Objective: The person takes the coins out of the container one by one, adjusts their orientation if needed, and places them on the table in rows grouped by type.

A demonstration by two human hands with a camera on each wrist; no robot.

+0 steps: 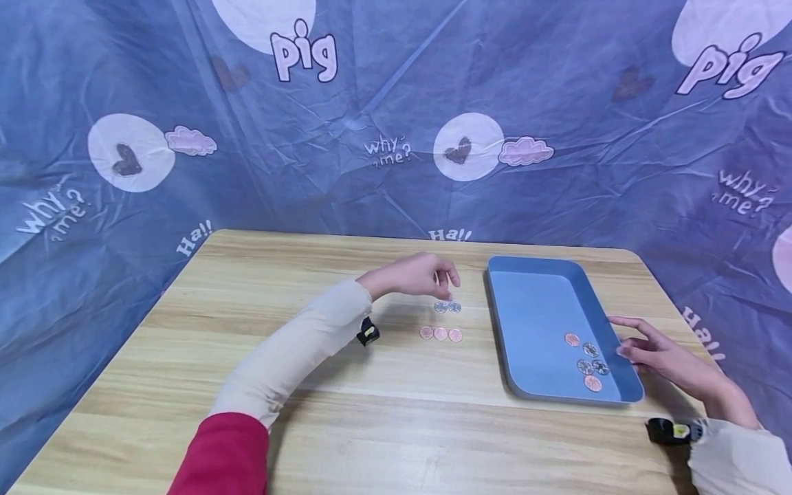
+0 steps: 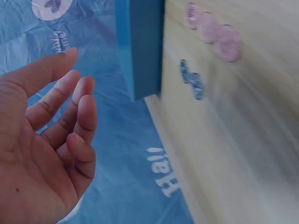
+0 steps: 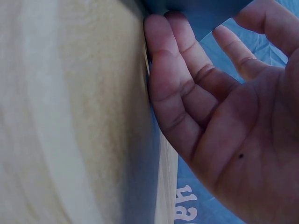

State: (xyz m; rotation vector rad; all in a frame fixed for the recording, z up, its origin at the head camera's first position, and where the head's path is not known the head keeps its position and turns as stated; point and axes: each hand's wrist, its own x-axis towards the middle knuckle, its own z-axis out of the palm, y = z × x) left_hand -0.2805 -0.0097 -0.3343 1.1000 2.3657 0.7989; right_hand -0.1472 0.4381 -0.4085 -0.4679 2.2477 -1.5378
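My left hand (image 1: 423, 275) hovers over the table, just above two silver coins (image 1: 441, 307) lying side by side. In the left wrist view its fingers are loosely bent, and nothing shows between them. Nearer to me, three copper-pink coins (image 1: 440, 334) lie in a row. At the right, my right hand (image 1: 671, 361) holds the right wall of a blue tray (image 1: 532, 295), thumb at the rim and other fingers against the outside. Several silver coins (image 1: 590, 350) and two copper-pink coins (image 1: 592, 383) lie inside the tray, toward its near right corner.
The light wooden table (image 1: 396, 440) reaches back to a blue printed cloth (image 1: 346, 185) that hangs behind it and at both sides. A black strap with a small device (image 1: 674, 432) is on the right wrist, another (image 1: 368, 333) on the left.
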